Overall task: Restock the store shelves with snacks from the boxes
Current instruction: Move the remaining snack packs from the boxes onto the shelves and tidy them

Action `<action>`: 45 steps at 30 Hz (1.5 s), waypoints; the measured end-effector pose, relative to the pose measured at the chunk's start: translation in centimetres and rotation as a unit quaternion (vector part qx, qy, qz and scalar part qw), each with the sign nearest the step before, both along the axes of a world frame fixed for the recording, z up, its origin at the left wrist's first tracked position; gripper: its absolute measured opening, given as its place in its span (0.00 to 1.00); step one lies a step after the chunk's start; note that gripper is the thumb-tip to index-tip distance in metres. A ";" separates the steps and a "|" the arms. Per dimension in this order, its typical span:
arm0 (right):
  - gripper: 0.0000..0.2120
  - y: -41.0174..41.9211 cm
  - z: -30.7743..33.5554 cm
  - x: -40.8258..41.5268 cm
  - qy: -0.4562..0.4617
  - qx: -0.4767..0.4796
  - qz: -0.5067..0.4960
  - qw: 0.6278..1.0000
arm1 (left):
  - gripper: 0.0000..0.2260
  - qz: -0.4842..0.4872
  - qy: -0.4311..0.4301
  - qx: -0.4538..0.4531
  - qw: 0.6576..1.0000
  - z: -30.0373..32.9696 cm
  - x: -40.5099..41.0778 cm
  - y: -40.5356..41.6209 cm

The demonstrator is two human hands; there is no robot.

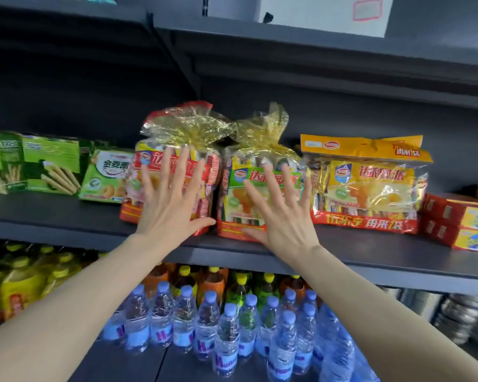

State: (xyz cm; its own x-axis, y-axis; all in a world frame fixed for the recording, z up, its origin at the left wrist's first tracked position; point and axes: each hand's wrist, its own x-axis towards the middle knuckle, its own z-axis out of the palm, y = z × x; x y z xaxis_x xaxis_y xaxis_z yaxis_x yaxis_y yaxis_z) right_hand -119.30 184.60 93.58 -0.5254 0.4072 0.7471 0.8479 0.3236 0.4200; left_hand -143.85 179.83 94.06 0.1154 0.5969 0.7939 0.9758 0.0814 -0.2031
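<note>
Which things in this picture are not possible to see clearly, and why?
All head view.
- Red snack bag: front mostly covered by left hand.
- Green-label snack bag: partly covered by right hand.
- White box: cut off by the top edge.
- Water bottles: labels blurred.
- Red boxes: cut off by the right edge.

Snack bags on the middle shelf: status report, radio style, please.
Left hand open, flat on red bag. Right hand open, flat on green-label bag. Both bags upright on shelf. Nothing blocking.
</note>
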 end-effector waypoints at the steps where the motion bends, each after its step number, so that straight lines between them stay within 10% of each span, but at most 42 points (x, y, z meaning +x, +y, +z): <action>1: 0.49 0.6 0.0 -0.4 0.000 -0.001 -0.014 1.000 | 0.57 0.014 0.004 -0.013 1.000 -0.2 -1.0 0.5; 20: 0.47 4.6 0.3 -3.0 -0.035 -0.006 -0.067 0.997 | 0.50 0.014 0.002 -0.035 0.999 -0.6 -3.2 4.4; 26: 0.16 2.0 5.9 -2.0 0.140 0.092 0.115 0.979 | 0.34 -0.150 0.044 0.062 0.986 3.1 0.4 2.5; 30: 0.22 3.9 12.4 -1.1 0.263 0.014 0.137 0.955 | 0.38 -0.183 0.118 -0.003 0.976 5.1 3.5 3.8; 34: 0.16 5.5 15.7 -0.3 0.160 -0.175 0.147 0.960 | 0.41 -0.154 0.086 -0.017 0.984 5.7 4.9 5.1; 45: 0.14 7.9 9.7 0.6 0.449 -0.159 0.139 0.868 | 0.39 -0.165 0.058 0.001 0.985 4.5 5.4 6.0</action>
State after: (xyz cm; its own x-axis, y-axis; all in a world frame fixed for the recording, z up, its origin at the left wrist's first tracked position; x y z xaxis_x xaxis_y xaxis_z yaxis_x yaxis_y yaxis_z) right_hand -118.75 192.52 103.31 0.1002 0.6183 0.7796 0.6583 0.5463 -0.5179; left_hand -138.48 185.81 98.53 0.3922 0.5108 0.7650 0.9197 -0.2354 -0.3143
